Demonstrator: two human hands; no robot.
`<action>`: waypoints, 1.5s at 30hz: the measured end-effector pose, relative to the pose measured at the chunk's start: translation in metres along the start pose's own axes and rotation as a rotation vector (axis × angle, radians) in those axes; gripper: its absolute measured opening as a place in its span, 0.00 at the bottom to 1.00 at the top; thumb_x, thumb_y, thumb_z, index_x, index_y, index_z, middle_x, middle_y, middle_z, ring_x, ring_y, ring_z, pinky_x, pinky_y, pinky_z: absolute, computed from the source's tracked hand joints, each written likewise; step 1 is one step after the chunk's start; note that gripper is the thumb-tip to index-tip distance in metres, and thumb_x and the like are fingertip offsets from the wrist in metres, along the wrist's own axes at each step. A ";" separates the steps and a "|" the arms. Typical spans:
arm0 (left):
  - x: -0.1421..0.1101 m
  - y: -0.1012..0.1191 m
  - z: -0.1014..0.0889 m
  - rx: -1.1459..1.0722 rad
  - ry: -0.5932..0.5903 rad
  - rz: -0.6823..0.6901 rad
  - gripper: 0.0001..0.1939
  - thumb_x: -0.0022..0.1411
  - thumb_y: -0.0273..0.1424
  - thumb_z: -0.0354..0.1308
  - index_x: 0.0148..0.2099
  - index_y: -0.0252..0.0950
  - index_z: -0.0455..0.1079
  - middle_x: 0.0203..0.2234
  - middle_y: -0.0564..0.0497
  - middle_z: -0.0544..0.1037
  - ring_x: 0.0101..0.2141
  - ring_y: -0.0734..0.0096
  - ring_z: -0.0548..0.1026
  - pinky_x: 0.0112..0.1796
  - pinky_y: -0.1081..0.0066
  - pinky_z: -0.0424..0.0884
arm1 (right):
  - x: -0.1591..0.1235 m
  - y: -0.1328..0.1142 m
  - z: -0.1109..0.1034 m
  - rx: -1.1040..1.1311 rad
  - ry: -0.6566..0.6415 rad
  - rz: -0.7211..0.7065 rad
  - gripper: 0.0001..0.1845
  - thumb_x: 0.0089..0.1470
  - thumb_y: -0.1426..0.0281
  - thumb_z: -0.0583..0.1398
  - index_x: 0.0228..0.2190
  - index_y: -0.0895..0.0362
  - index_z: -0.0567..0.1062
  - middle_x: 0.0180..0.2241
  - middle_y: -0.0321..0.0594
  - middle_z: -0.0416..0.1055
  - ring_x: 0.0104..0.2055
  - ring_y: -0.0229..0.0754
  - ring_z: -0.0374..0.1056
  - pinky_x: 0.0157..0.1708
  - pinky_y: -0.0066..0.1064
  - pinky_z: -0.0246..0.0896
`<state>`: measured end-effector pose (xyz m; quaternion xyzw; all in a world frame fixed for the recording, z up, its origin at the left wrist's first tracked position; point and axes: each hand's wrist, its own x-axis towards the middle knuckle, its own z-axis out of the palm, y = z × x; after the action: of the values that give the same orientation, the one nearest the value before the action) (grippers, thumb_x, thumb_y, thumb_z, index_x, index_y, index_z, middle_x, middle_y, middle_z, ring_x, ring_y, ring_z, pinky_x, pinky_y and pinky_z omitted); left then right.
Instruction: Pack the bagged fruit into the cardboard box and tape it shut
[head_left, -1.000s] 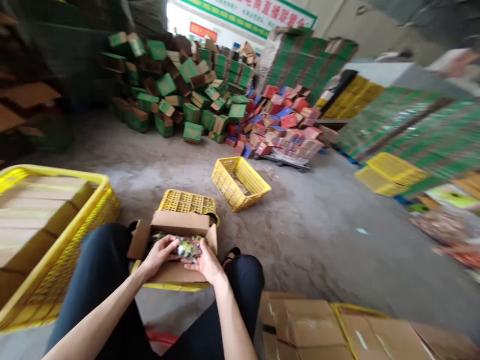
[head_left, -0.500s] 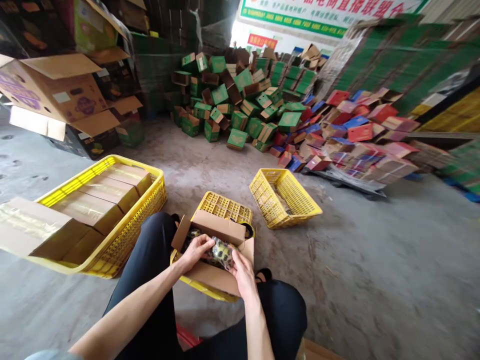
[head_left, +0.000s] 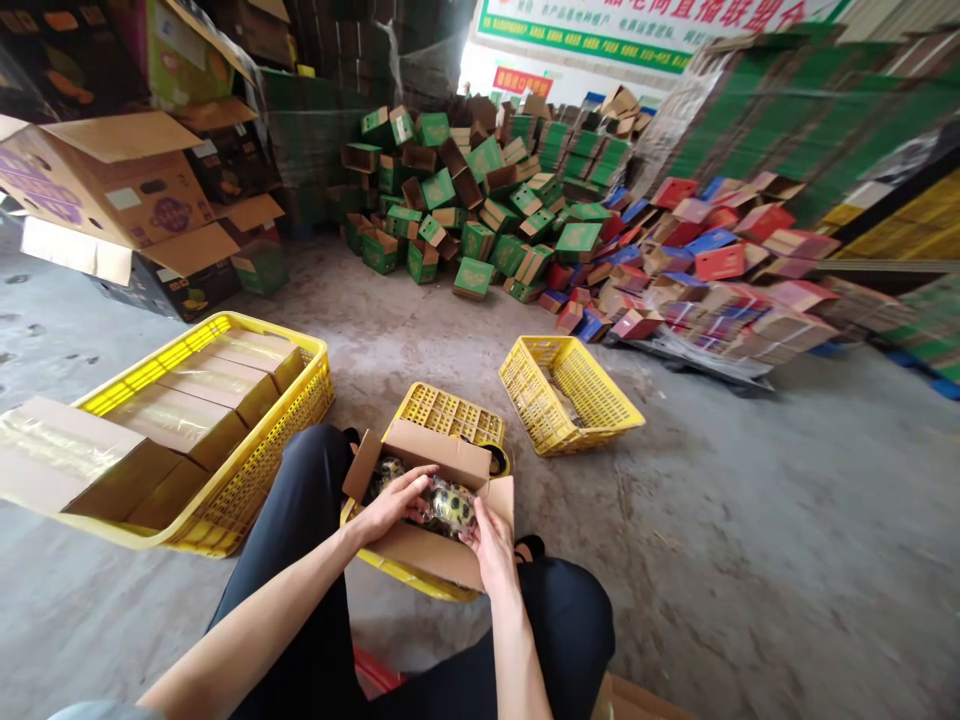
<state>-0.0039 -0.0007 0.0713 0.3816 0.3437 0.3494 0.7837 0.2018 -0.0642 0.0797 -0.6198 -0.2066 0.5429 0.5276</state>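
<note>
A clear-wrapped packet (head_left: 452, 506), yellowish green with dark spots, lies between my hands above an open cardboard box (head_left: 431, 563). My left hand (head_left: 396, 503) pinches the wrapper at its left end, while my right hand (head_left: 491, 540) grips the right end with thumb and fingers. Inside the box, at its left side, sits another spotted wrapped item (head_left: 386, 472), partly behind my left hand. The box's flaps stand open, and it rests on an upturned yellow crate (head_left: 450, 412) between my knees. What the wrapper contains I cannot make out exactly.
To the left stands a big yellow basket (head_left: 319, 385) with several taped cartons (head_left: 217, 385). Ahead on the right is a smaller yellow basket (head_left: 574, 440). A roll of tape (head_left: 499, 460) lies beside the box. Heaps of green cartons (head_left: 474, 278) and red-blue cartons (head_left: 720, 262) lie farther back.
The view first swung left, then held nearly still. Both hands kept the packet over the box; it has turned slightly, and my left fingers have straightened a little along its end.
</note>
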 end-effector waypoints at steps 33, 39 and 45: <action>0.008 -0.014 -0.010 -0.137 0.034 -0.033 0.32 0.53 0.42 0.77 0.57 0.35 0.77 0.53 0.40 0.80 0.40 0.67 0.80 0.39 0.72 0.75 | 0.002 -0.004 0.006 -0.242 0.019 -0.478 0.18 0.48 0.52 0.71 0.37 0.51 0.88 0.49 0.47 0.83 0.67 0.58 0.66 0.68 0.51 0.59; 0.001 -0.007 -0.007 0.028 -0.019 0.014 0.31 0.61 0.49 0.70 0.61 0.40 0.76 0.61 0.41 0.76 0.59 0.55 0.73 0.52 0.66 0.71 | 0.000 -0.006 -0.003 -0.250 0.072 -0.395 0.25 0.49 0.48 0.69 0.38 0.56 0.86 0.41 0.48 0.85 0.46 0.56 0.79 0.51 0.43 0.73; 0.000 -0.004 -0.002 0.077 -0.128 0.076 0.35 0.54 0.46 0.75 0.61 0.37 0.76 0.55 0.42 0.80 0.52 0.55 0.78 0.53 0.63 0.70 | -0.001 -0.009 -0.004 -0.364 0.138 -0.410 0.30 0.48 0.41 0.67 0.26 0.57 0.82 0.25 0.41 0.79 0.31 0.49 0.74 0.33 0.34 0.70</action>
<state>-0.0045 -0.0017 0.0672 0.4456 0.2914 0.3402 0.7751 0.2080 -0.0637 0.0873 -0.6850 -0.3854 0.3354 0.5194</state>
